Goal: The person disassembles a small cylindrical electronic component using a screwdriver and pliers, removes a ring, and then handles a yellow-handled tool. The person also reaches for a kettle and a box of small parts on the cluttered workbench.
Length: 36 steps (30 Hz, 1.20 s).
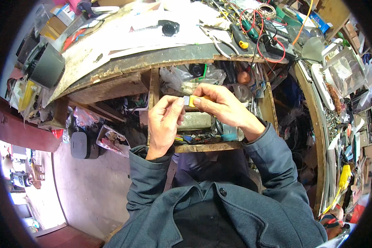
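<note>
Since you've got that small yellow-and-silver piece [191, 101] pinched between both hands right above the open drawer [213, 147], a slip looks like the main worry to me. If either thumb eases off, it could drop into that jumble of clear bags [173, 78] and tools [189, 138], and something that tiny would be a pain to fish out. Uneven tugging could flick it loose too, and your fingers hide enough of it that a crooked hold might go unnoticed. Pose-wise, both forearms come up from below and angle inward, hands meeting on your side of the table [169, 55]. Your left hand [163, 122] has a narrow grip, thumb and forefinger on the silver end, other fingers curled. Your right hand [223, 108] has a narrow grip too, holding the yellow end.
</note>
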Each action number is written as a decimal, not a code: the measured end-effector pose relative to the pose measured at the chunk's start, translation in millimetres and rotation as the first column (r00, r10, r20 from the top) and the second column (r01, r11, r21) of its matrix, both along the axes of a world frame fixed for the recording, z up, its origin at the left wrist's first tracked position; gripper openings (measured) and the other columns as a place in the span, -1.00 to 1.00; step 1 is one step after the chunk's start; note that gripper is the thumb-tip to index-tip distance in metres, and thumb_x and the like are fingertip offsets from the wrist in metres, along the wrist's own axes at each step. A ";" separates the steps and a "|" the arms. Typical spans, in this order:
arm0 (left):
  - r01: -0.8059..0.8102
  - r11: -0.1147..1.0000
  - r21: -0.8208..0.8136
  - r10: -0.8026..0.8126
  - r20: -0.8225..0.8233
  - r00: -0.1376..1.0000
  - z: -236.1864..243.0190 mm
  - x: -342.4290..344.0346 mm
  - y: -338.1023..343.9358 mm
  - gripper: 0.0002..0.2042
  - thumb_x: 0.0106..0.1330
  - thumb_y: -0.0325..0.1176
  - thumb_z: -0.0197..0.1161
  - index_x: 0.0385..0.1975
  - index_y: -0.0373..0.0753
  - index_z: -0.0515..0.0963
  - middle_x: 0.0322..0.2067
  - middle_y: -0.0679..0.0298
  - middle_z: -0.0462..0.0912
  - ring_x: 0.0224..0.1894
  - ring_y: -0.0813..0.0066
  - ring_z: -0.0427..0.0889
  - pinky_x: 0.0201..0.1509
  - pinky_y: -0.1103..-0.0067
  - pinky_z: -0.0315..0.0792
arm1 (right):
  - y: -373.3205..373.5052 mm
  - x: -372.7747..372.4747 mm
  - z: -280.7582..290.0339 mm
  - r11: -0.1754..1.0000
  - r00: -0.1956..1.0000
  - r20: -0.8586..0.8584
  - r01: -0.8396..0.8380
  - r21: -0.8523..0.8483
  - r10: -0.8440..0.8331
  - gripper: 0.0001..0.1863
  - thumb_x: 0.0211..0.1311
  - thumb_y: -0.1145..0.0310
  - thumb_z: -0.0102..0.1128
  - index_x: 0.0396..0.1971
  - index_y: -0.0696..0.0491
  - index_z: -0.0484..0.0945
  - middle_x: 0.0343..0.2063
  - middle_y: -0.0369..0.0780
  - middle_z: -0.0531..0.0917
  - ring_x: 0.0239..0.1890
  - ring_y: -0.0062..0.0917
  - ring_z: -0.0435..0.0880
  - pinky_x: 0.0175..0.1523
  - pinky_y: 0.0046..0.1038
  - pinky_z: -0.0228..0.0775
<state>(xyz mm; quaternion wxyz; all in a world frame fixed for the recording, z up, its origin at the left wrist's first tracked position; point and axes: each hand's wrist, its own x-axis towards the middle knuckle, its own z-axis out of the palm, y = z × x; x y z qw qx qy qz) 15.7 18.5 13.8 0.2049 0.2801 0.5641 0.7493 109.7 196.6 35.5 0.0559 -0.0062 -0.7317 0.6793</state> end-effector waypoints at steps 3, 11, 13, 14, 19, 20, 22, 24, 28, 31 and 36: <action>0.045 0.993 -0.105 -0.049 -0.042 0.998 2.3 0.7 -3.7 -0.76 0.56 -0.28 0.22 -0.35 -0.29 0.58 -0.59 0.43 0.51 -0.60 0.75 0.38 -0.52 0.72 0.23 | 2.2 -0.2 2.3 0.993 0.991 0.113 -0.056 -0.105 0.068 -0.76 0.57 0.21 0.17 -0.19 0.09 0.54 -0.49 -0.47 0.46 -0.44 -0.83 0.32 -0.38 -0.66 0.14; 0.120 0.993 -0.003 -0.120 0.076 0.990 -4.8 -3.5 -4.5 -0.76 0.55 -0.31 0.23 -0.40 -0.25 0.53 -0.58 0.51 0.42 -0.59 0.81 0.25 -0.52 0.72 0.09 | -3.0 -1.4 -7.7 0.856 0.951 0.227 -0.066 -0.514 0.209 -0.76 0.51 0.21 0.24 -0.28 0.09 0.61 -0.55 -0.40 0.50 -0.63 -0.78 0.28 -0.57 -0.64 -0.04; 0.140 0.990 0.020 -0.141 0.102 0.985 -5.9 -4.3 -5.5 -0.76 0.55 -0.29 0.26 -0.40 -0.24 0.54 -0.56 0.55 0.41 -0.53 0.83 0.25 -0.48 0.72 0.09 | -5.7 -0.9 -5.4 0.828 0.949 0.245 -0.028 -0.561 0.198 -0.77 0.49 0.23 0.24 -0.29 0.09 0.61 -0.55 -0.39 0.51 -0.63 -0.78 0.28 -0.57 -0.64 -0.03; 0.142 0.990 0.024 -0.143 0.109 0.984 -5.7 -4.1 -5.5 -0.76 0.55 -0.29 0.26 -0.40 -0.24 0.54 -0.56 0.55 0.41 -0.53 0.83 0.25 -0.48 0.72 0.09 | -6.8 -0.4 -1.5 0.813 0.945 0.258 -0.015 -0.581 0.202 -0.78 0.49 0.25 0.24 -0.29 0.09 0.61 -0.55 -0.39 0.51 -0.63 -0.77 0.29 -0.57 -0.64 -0.03; 0.149 0.988 0.042 -0.154 0.127 0.980 -6.0 -3.6 -6.2 -0.76 0.55 -0.29 0.25 -0.40 -0.23 0.53 -0.55 0.55 0.41 -0.53 0.83 0.25 -0.48 0.72 0.09 | -6.9 -0.4 -1.9 0.755 0.929 0.275 -0.008 -0.656 0.249 -0.79 0.50 0.27 0.19 -0.29 0.10 0.59 -0.53 -0.37 0.52 -0.63 -0.77 0.28 -0.57 -0.65 -0.01; 0.153 0.987 0.046 -0.158 0.136 0.978 -5.4 -3.4 -6.1 -0.76 0.55 -0.29 0.25 -0.40 -0.23 0.53 -0.55 0.55 0.41 -0.53 0.83 0.25 -0.48 0.72 0.09 | -6.1 -0.5 -3.6 0.736 0.925 0.270 -0.013 -0.677 0.266 -0.79 0.50 0.27 0.17 -0.29 0.10 0.59 -0.53 -0.38 0.51 -0.63 -0.77 0.28 -0.57 -0.65 -0.01; 0.158 0.986 0.054 -0.165 0.155 0.974 -3.0 -2.6 -5.9 -0.76 0.55 -0.29 0.25 -0.40 -0.23 0.53 -0.55 0.55 0.42 -0.54 0.83 0.25 -0.48 0.72 0.10 | -5.1 -1.0 -7.0 0.702 0.920 0.261 -0.023 -0.711 0.294 -0.78 0.52 0.27 0.14 -0.28 0.11 0.57 -0.53 -0.38 0.50 -0.63 -0.77 0.27 -0.57 -0.66 0.00; 0.155 0.987 0.049 -0.161 0.164 0.973 -2.9 -2.4 -5.7 -0.76 0.55 -0.30 0.24 -0.41 -0.24 0.51 -0.55 0.51 0.42 -0.57 0.80 0.24 -0.50 0.71 0.09 | -4.8 -1.6 -9.3 0.675 0.914 0.252 -0.031 -0.737 0.317 -0.77 0.53 0.26 0.13 -0.28 0.11 0.56 -0.54 -0.39 0.48 -0.63 -0.77 0.27 -0.57 -0.66 0.00; 0.146 0.989 0.037 -0.149 0.153 0.977 -3.0 -2.2 -5.1 -0.75 0.54 -0.30 0.24 -0.42 -0.24 0.51 -0.56 0.50 0.42 -0.59 0.79 0.24 -0.51 0.70 0.09 | -5.4 -1.8 -7.2 0.697 0.914 0.268 -0.023 -0.717 0.306 -0.76 0.53 0.26 0.12 -0.29 0.11 0.55 -0.55 -0.39 0.47 -0.63 -0.78 0.26 -0.57 -0.67 0.00; 0.141 0.990 0.027 -0.143 0.159 0.977 -1.7 -1.8 -4.9 -0.75 0.55 -0.30 0.24 -0.42 -0.23 0.51 -0.57 0.50 0.41 -0.58 0.79 0.25 -0.51 0.70 0.09 | -4.9 -2.3 -7.3 0.705 0.911 0.282 -0.014 -0.709 0.302 -0.76 0.54 0.25 0.12 -0.29 0.11 0.55 -0.55 -0.39 0.47 -0.63 -0.78 0.26 -0.57 -0.66 0.00; 0.162 0.986 0.048 -0.167 0.133 0.977 -4.6 -3.2 -5.7 -0.74 0.55 -0.29 0.23 -0.44 -0.23 0.50 -0.58 0.50 0.41 -0.59 0.79 0.25 -0.51 0.70 0.10 | -4.1 -2.4 -9.0 0.653 0.901 0.255 -0.041 -0.756 0.352 -0.75 0.54 0.23 0.11 -0.29 0.09 0.56 -0.55 -0.39 0.46 -0.64 -0.77 0.25 -0.57 -0.65 -0.01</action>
